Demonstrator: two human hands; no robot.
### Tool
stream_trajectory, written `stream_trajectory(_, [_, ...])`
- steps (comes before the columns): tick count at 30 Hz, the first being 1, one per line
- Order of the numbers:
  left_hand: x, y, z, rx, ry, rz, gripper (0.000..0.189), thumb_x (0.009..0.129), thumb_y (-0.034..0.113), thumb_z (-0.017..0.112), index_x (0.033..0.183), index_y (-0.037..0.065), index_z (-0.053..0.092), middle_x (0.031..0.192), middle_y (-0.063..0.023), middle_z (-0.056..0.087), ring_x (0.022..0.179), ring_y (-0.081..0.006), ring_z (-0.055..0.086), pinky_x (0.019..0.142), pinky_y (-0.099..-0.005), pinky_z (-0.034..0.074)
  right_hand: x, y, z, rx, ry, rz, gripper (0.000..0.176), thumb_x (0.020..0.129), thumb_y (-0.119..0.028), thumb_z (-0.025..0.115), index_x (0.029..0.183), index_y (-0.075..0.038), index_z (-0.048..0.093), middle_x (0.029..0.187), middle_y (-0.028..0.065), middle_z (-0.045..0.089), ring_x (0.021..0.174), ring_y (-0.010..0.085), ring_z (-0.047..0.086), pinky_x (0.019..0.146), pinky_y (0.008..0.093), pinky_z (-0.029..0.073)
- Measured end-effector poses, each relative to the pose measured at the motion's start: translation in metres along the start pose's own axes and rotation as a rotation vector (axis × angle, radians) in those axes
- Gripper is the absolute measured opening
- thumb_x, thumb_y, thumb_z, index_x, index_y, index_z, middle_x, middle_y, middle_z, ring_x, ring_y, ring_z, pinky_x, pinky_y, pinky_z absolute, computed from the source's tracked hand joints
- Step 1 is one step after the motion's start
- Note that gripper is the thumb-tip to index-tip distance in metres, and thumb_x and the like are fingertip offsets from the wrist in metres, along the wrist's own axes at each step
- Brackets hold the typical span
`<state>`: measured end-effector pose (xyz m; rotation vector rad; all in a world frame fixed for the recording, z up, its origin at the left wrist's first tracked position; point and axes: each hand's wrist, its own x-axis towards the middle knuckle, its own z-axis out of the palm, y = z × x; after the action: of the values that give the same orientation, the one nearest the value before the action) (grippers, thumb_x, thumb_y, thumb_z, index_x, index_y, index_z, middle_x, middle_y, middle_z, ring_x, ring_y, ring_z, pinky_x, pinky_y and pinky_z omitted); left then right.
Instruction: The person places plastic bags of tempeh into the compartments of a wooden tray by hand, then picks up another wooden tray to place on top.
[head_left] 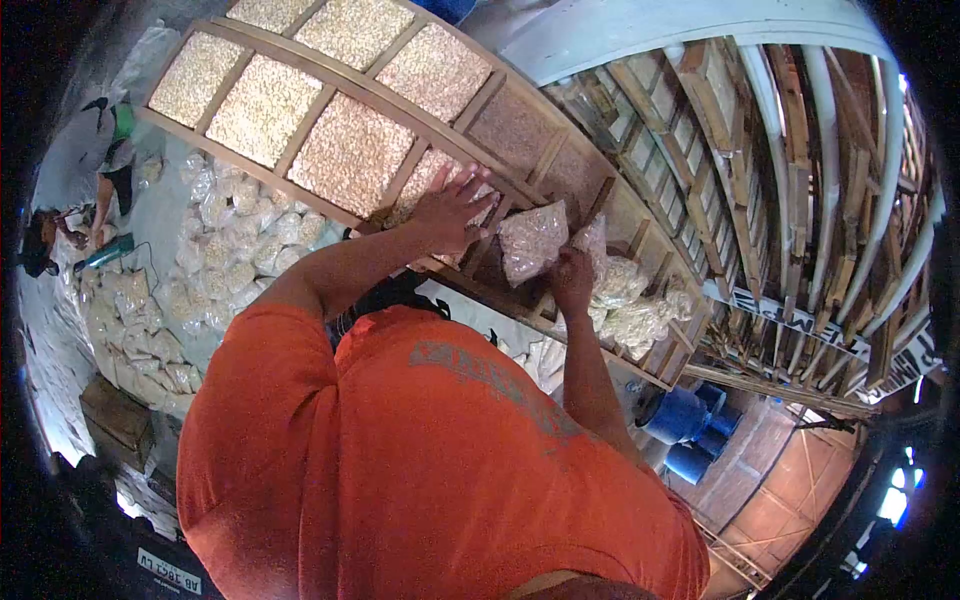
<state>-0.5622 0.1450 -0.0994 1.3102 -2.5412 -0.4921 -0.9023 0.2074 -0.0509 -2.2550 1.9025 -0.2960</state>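
My left hand (455, 210) is spread flat, palm down, over a compartment of pale, grain-like pieces in the wooden tray (370, 205). Just right of it, a clear plastic bag of pinkish pieces (531, 241) rests over the compartments. The fingers of my right hand (573, 283) are closed at this bag's lower right edge. Against the far side of my right hand stands another filled bag (592, 243). My right fingertips are partly hidden.
More filled bags (640, 312) lie in the tray's right end. Many bags (240, 225) cover the floor at left, where another person (110, 160) is bent over. Wooden racks (720, 130) stand at upper right, and blue containers (690, 420) at lower right.
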Motion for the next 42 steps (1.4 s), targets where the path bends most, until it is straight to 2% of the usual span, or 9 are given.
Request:
stream_trajectory(5, [0.000,-0.010,0.013,0.010,0.085,-0.063,0.069,0.104,0.063,0.040,0.160,0.023,0.043,0.174,-0.0105,0.021,0.162,-0.0319,0.011,0.127,-0.0601,0.000,0.015,-0.023,-0.003,-0.057,-0.065,0.136,0.038,0.084,-0.028,0.083,0.110,-0.003,0.071,0.115,0.0222,0.067,0.111,0.0444,0.061,0.099,0.0520,0.047])
stream_trajectory(10, [-0.010,-0.017,0.010,-0.045,0.057,0.041,0.067,0.103,0.061,0.044,0.158,0.024,0.048,0.174,-0.0114,0.021,0.162,-0.0319,0.010,0.127,-0.0606,0.000,0.006,-0.069,0.013,-0.054,-0.143,-0.049,0.065,0.084,-0.031,0.083,0.141,-0.010,0.060,0.136,0.0243,0.060,0.129,0.0435,0.054,0.110,0.0495,0.045])
stream_trajectory(15, [0.000,-0.010,-0.002,-0.068,-0.012,-0.003,0.066,0.102,0.059,0.047,0.157,0.025,0.048,0.174,-0.0130,0.020,0.162,-0.0339,0.009,0.127,-0.0621,-0.001,-0.009,-0.035,0.010,0.049,-0.283,0.071,0.067,0.084,-0.037,0.081,0.138,-0.005,0.059,0.123,0.0209,0.066,0.120,0.0413,0.059,0.106,0.0501,0.046])
stream_trajectory(23, [-0.001,0.007,-0.006,-0.099,0.010,-0.154,0.070,0.104,0.063,0.039,0.160,0.022,0.044,0.175,-0.0114,0.019,0.161,-0.0347,0.012,0.128,-0.0605,-0.002,-0.002,-0.061,0.038,-0.276,-0.102,0.043,0.080,0.082,-0.043,0.082,0.149,-0.015,0.048,0.138,0.0178,0.058,0.121,0.0432,0.057,0.102,0.0548,0.046])
stream_trajectory(25, [-0.008,-0.015,-0.011,-0.159,0.075,-0.188,0.074,0.103,0.064,0.038,0.163,0.020,0.038,0.175,-0.0105,0.019,0.161,-0.0342,0.012,0.129,-0.0573,-0.001,0.018,-0.069,0.029,-0.252,-0.263,0.232,0.071,0.084,-0.035,0.079,0.147,-0.016,0.053,0.138,0.0179,0.060,0.122,0.0426,0.058,0.102,0.0546,0.048])
stream_trajectory(30, [-0.003,-0.011,-0.025,0.203,-0.050,-0.194,0.080,0.103,0.066,0.039,0.166,0.018,0.027,0.175,-0.0147,0.014,0.162,-0.0351,0.008,0.129,-0.0551,-0.002,0.016,-0.030,0.039,-0.074,-0.150,0.089,0.054,0.086,-0.017,0.071,0.139,-0.014,0.062,0.133,0.0163,0.066,0.121,0.0377,0.064,0.103,0.0463,0.052])
stream_trajectory(32, [0.004,0.001,0.005,0.026,0.135,-0.158,0.079,0.103,0.066,0.038,0.166,0.019,0.028,0.176,-0.0104,0.014,0.162,-0.0344,0.005,0.127,-0.0604,-0.004,0.023,-0.039,0.031,-0.048,-0.168,0.149,0.054,0.086,-0.016,0.070,0.139,-0.014,0.062,0.133,0.0160,0.067,0.121,0.0381,0.065,0.102,0.0462,0.052])
stream_trajectory(36, [-0.003,0.013,-0.005,0.005,-0.039,-0.116,0.073,0.102,0.062,0.045,0.165,0.026,0.033,0.176,-0.0088,0.012,0.162,-0.0337,0.003,0.120,-0.0741,-0.005,0.026,-0.052,0.011,-0.043,-0.211,0.170,0.050,0.091,-0.024,0.068,0.140,-0.014,0.062,0.135,0.0163,0.067,0.121,0.0377,0.066,0.101,0.0471,0.054])
stream_trajectory(42, [-0.001,0.021,0.015,0.032,0.038,-0.153,0.074,0.101,0.063,0.045,0.163,0.024,0.037,0.176,-0.0111,0.013,0.162,-0.0349,0.006,0.122,-0.0723,0.000,0.010,-0.054,0.004,-0.033,-0.184,0.218,0.050,0.091,-0.030,0.072,0.137,-0.011,0.065,0.129,0.0188,0.070,0.116,0.0389,0.068,0.099,0.0475,0.054])
